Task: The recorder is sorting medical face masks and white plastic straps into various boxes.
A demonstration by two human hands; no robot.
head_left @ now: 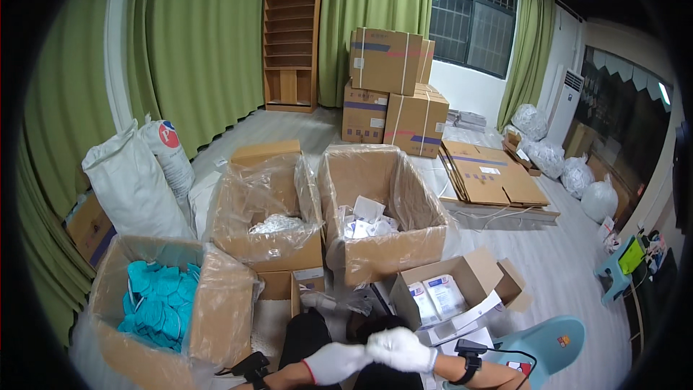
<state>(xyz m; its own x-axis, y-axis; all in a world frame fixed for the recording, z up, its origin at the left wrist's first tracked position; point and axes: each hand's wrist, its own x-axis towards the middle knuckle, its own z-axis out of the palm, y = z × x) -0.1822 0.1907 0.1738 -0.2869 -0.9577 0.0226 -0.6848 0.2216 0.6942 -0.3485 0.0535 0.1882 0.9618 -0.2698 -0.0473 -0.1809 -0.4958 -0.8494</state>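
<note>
Both hands wear white knit gloves and meet low in the middle, above my dark-trousered legs. My left hand (336, 362) has its fingers drawn together against my right hand (401, 349), which is curled closed. Whatever lies between them, if anything, is hidden. Right of them, an open carton (476, 274) holds white-and-blue packets (445, 296). To the left, a plastic-lined carton (224, 303) contains a heap of teal cup-shaped masks (160, 296). Farther off, one lined carton (278, 249) has crumpled white pieces (276, 224), and another (393, 256) holds small white packets (369, 220).
A pale-blue plastic stool (552, 339) stands close on the right. White sacks (130, 180) lean at the left. Stacked strapped cartons (390, 65) and flattened cardboard (494, 173) sit farther back. Stuffed clear bags (599, 200) line the right wall. A wooden shelf (291, 43) stands behind.
</note>
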